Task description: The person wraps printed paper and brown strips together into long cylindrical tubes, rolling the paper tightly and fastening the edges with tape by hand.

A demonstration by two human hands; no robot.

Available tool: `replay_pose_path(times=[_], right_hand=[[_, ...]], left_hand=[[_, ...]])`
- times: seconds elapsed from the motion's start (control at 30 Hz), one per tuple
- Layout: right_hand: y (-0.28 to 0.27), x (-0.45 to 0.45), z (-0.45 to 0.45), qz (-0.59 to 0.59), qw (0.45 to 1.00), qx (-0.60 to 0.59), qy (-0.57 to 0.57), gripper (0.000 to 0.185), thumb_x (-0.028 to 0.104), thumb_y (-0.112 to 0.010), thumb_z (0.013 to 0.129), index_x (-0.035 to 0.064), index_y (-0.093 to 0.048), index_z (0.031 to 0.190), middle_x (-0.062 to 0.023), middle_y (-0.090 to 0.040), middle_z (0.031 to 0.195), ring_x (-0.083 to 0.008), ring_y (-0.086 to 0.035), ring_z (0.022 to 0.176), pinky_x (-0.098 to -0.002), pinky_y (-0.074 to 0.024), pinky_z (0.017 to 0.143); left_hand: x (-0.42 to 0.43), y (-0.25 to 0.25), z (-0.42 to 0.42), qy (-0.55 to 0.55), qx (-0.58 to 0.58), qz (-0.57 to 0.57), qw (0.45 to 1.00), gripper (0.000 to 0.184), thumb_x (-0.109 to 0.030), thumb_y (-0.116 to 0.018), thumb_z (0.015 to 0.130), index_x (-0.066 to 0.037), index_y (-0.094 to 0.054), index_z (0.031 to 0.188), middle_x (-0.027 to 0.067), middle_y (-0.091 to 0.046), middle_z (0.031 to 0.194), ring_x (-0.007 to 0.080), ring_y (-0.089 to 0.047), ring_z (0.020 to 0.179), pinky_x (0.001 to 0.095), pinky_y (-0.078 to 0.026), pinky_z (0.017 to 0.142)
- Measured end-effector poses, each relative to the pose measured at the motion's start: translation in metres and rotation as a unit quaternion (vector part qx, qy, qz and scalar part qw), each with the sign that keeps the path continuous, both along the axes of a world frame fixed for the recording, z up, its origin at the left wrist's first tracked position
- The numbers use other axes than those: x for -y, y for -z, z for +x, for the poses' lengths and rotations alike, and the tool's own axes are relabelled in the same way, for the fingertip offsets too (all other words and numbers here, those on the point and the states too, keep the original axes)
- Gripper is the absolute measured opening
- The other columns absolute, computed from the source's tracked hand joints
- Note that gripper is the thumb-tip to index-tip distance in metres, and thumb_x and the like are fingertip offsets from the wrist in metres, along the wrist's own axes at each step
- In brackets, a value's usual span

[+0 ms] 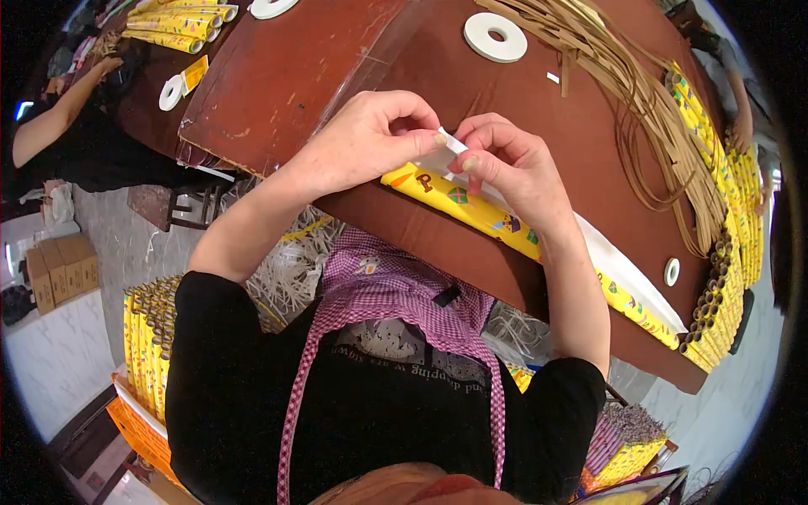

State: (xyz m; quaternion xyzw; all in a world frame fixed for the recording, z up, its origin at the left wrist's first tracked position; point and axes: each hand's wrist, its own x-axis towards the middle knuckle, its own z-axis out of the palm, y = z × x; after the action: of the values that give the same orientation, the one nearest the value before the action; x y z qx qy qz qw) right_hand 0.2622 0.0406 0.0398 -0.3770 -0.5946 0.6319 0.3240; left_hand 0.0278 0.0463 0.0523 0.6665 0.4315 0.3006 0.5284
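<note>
A yellow patterned paper roll [497, 220] lies along the near edge of the brown table, its white inner side [593, 244] partly showing. Above its left end, my left hand [379, 139] pinches one end of a small white strip [453, 145] between thumb and finger. The strip's other end is pinched by my right hand [509, 160], whose forearm crosses over the roll. Farther up the table lies a ring of white tape [495, 38], and a smaller white ring [671, 272] sits toward the right.
Brown paper strips [640, 118] curve along the table's right side. Yellow rolls stand stacked at the right edge [711, 328] and lie at the upper left [181, 23]. Another person's arm [63, 118] is at the left, and one more person's arm [741, 109] is at the right.
</note>
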Motion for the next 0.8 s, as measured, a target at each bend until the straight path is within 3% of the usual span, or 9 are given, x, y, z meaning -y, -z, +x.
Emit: replay_pose_path(times=[0.3,0.37,0.43,0.5,0.57,0.7,0.73,0.77,0.8], right_hand=[[-0.002,0.001,0.001,-0.011,1.000,-0.023,0.006,0.014,0.012,-0.068,0.092,-0.0011,-0.065,0.092,-0.0085,-0.058,0.114,-0.0130,-0.063,0.078,-0.0273,-0.0538,0.069],[0.003,0.000,-0.001,0.005,0.995,-0.074,0.068,0.012,0.010,-0.065,0.094,-0.0017,-0.065,0.095,-0.0094,-0.058,0.116,-0.0132,-0.063,0.077,-0.0271,-0.0542,0.070],[0.006,-0.002,-0.003,0.028,0.983,-0.124,0.133,0.011,0.008,-0.062,0.096,-0.0022,-0.065,0.099,-0.0103,-0.059,0.118,-0.0134,-0.064,0.076,-0.0269,-0.0546,0.070],[0.005,-0.004,-0.004,0.003,0.973,-0.125,0.194,0.012,0.006,-0.059,0.097,-0.0028,-0.064,0.104,-0.0120,-0.059,0.123,-0.0141,-0.065,0.081,-0.0255,-0.0548,0.071],[0.010,-0.006,-0.003,0.063,0.978,-0.082,0.180,0.015,0.004,-0.060,0.096,-0.0035,-0.064,0.108,-0.0113,-0.060,0.121,-0.0161,-0.066,0.099,-0.0269,-0.0562,0.074],[0.004,-0.004,-0.001,0.046,0.980,-0.029,0.190,0.018,0.011,-0.069,0.092,-0.0004,-0.067,0.106,-0.0053,-0.064,0.109,-0.0121,-0.064,0.091,-0.0259,-0.0569,0.072],[0.008,-0.006,0.000,0.095,0.974,-0.020,0.204,0.018,0.012,-0.072,0.090,0.0006,-0.067,0.103,-0.0041,-0.065,0.104,-0.0114,-0.062,0.090,-0.0263,-0.0540,0.074],[0.000,-0.004,0.003,0.231,0.948,0.041,0.216,0.015,0.012,-0.073,0.087,0.0016,-0.067,0.097,-0.0040,-0.065,0.101,-0.0117,-0.061,0.090,-0.0277,-0.0510,0.077],[-0.014,0.000,0.004,0.228,0.945,0.037,0.233,0.015,0.012,-0.074,0.086,0.0020,-0.067,0.094,-0.0046,-0.065,0.099,-0.0128,-0.061,0.090,-0.0287,-0.0503,0.078]], left_hand=[[0.001,0.008,0.004,-0.037,0.031,-0.002,0.999,0.021,-0.016,-0.067,0.093,0.004,-0.065,0.100,0.0065,-0.066,0.088,0.0100,-0.059,0.076,0.0271,-0.050,0.068],[0.007,0.008,0.005,-0.066,-0.055,0.169,0.982,0.019,-0.014,-0.066,0.091,0.003,-0.064,0.099,0.0087,-0.064,0.089,0.0162,-0.061,0.077,0.0302,-0.050,0.069],[0.020,0.006,0.004,0.056,-0.115,0.272,0.954,0.018,-0.012,-0.069,0.085,-0.003,-0.064,0.100,0.0115,-0.060,0.097,0.0310,-0.058,0.094,0.0400,-0.046,0.082],[0.037,0.011,0.007,0.098,-0.154,0.358,0.916,0.018,-0.012,-0.072,0.083,-0.006,-0.066,0.099,0.0102,-0.060,0.100,0.0308,-0.056,0.099,0.0423,-0.041,0.086],[0.044,0.023,0.008,0.085,-0.159,0.387,0.904,0.019,-0.012,-0.073,0.082,-0.006,-0.067,0.100,0.0098,-0.060,0.102,0.0305,-0.055,0.100,0.0428,-0.040,0.088],[0.045,0.031,0.012,0.063,-0.171,0.407,0.895,0.024,-0.007,-0.074,0.079,-0.006,-0.067,0.102,0.0095,-0.062,0.107,0.0310,-0.056,0.102,0.0431,-0.040,0.092],[0.046,0.032,0.013,0.064,-0.157,0.403,0.899,0.022,-0.004,-0.073,0.079,-0.005,-0.067,0.100,0.0101,-0.062,0.106,0.0316,-0.056,0.102,0.0425,-0.040,0.092],[0.046,0.035,0.011,0.065,-0.142,0.396,0.905,0.022,-0.002,-0.072,0.079,-0.005,-0.066,0.101,0.0104,-0.061,0.106,0.0316,-0.056,0.101,0.0420,-0.040,0.092],[0.045,0.038,0.010,0.062,-0.130,0.388,0.910,0.022,0.000,-0.071,0.080,-0.004,-0.065,0.101,0.0107,-0.061,0.105,0.0316,-0.055,0.101,0.0414,-0.040,0.092]])
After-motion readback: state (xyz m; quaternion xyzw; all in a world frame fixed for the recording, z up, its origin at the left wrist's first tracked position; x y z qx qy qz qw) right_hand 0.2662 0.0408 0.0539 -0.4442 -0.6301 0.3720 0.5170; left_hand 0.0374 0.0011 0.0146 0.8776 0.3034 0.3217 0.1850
